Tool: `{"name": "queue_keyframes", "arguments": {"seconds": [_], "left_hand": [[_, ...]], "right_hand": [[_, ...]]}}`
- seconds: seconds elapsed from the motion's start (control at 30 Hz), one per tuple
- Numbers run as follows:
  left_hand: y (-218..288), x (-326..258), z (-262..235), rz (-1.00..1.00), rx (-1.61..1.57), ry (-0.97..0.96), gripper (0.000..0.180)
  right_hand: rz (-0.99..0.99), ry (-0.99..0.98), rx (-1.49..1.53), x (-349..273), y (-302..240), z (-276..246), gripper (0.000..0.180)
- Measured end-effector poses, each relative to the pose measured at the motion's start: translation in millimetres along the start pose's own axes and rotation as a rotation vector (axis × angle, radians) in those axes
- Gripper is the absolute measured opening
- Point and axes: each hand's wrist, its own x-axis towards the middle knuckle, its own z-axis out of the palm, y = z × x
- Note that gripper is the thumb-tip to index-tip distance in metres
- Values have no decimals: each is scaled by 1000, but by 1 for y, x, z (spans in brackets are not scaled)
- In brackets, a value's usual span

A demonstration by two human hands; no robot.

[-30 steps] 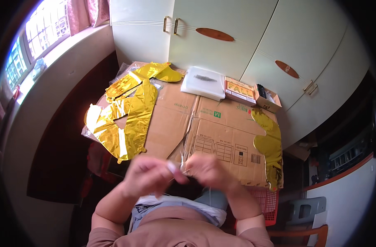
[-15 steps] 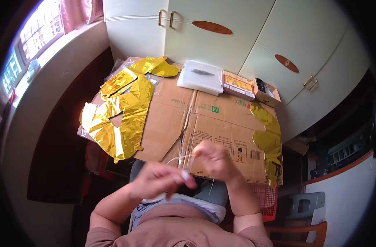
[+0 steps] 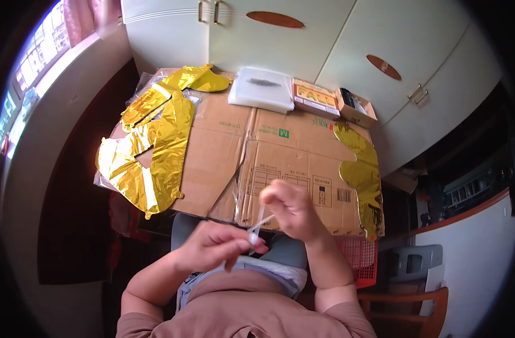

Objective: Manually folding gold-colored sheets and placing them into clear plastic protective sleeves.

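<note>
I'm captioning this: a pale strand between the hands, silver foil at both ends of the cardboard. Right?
Not silver: the head view shows gold foil at both ends of the cardboard; a pale strand runs between left hand and right hand.

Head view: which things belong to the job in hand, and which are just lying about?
In use:
- left hand
- right hand
- pale strand between them

Apparently just lying about, untouched:
- left gold foil
- right gold foil
- translucent white stack
- orange-brown box
- small open box
- red basket
</note>
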Motion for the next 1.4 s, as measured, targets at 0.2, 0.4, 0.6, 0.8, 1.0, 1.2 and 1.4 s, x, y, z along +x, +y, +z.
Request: {"name": "queue_keyframes", "arguments": {"seconds": [0.2, 0.4, 0.6, 0.8, 1.0, 1.2, 1.4], "left_hand": [[-30, 18, -14, 237, 445, 224, 16], [-11, 9, -10, -142, 175, 99, 14], [-38, -7, -33, -59, -223, 408, 17], [-51, -10, -47, -119, -211, 383, 20], [-54, 4, -40, -204, -175, 287, 21], [-53, 4, -38, -206, -163, 221, 21], [-55, 5, -35, -207, -185, 188, 21]], "right_hand": [[56, -187, 289, -23, -5, 25, 10], [235, -4, 119, -62, 21, 15, 16], [150, 238, -631, -152, 47, 29, 10], [941, -495, -711, -387, 67, 40, 16], [1019, -53, -631, -406, 90, 113, 12], [553, -15, -1149, -395, 110, 118, 16], [988, 226, -417, -431, 110, 138, 17]]}}
